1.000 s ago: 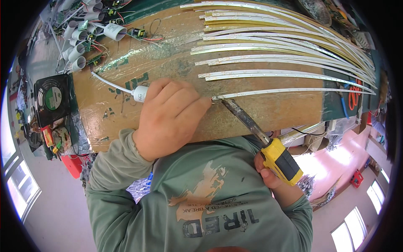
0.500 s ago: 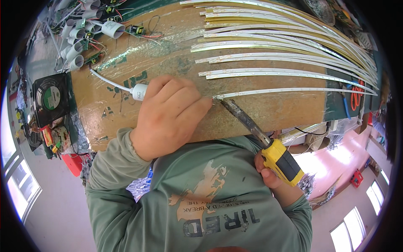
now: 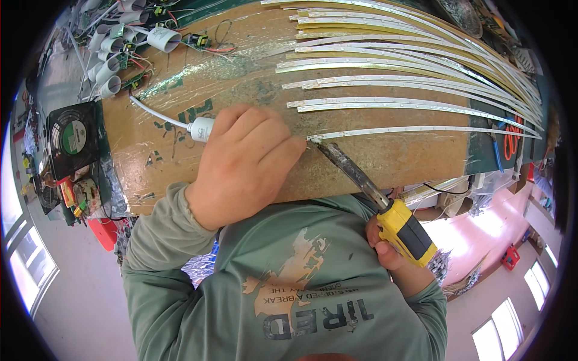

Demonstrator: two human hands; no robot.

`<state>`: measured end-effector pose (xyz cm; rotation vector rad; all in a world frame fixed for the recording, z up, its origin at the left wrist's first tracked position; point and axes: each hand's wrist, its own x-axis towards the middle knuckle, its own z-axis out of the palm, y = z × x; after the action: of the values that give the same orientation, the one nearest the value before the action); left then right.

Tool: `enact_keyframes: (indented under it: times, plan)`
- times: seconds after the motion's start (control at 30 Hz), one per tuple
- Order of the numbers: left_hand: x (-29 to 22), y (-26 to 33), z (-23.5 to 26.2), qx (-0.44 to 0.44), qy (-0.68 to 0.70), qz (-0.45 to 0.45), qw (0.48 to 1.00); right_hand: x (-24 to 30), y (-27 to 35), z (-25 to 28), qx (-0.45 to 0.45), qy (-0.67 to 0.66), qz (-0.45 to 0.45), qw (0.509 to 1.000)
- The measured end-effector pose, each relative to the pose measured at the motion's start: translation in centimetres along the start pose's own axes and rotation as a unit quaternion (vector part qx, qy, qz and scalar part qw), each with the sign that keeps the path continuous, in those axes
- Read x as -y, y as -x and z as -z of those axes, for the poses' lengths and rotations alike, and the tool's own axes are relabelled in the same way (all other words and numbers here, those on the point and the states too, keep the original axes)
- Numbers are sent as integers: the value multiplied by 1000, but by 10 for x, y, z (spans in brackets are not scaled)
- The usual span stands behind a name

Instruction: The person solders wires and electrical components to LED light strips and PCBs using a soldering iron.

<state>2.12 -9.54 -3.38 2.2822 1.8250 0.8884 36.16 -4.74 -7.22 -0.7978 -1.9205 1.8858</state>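
Observation:
My left hand (image 3: 245, 162) is closed at the table's middle, fingers pinched toward the left end of the nearest LED strip (image 3: 415, 129). A white plastic cap (image 3: 201, 129) with a white cable (image 3: 158, 112) pokes out of the hand's left side. What the fingertips pinch is hidden. My right hand (image 3: 385, 246) grips the yellow and black handle of a soldering iron (image 3: 404, 231). Its dark, crusted shaft slants up and left, and the tip meets the strip's end, close to my left fingertips.
Several more LED strips (image 3: 385, 63) fan out beyond, bunched at the right. White tubes (image 3: 164, 40) and small circuit boards (image 3: 197, 41) with wires crowd the far left. A black fan (image 3: 73, 141) stands on the left edge. Orange-handled scissors (image 3: 512, 138) lie at the right.

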Motion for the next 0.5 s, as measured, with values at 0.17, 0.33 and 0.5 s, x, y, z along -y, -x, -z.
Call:
enact_keyframes:
  times: [0.17, 0.33, 0.5]
  plan:
    - [-2, -1, 0, 12, -4, 9, 1000, -4, -1, 2, 14, 36, 9, 999]
    - [-2, -2, 2, 25, 0, 19, 1000, -6, 1, 2, 13, 51, 16, 999]
    - [-3, 0, 1, 21, -6, 19, 1000, -4, 4, -6, -39, -161, -14, 986]
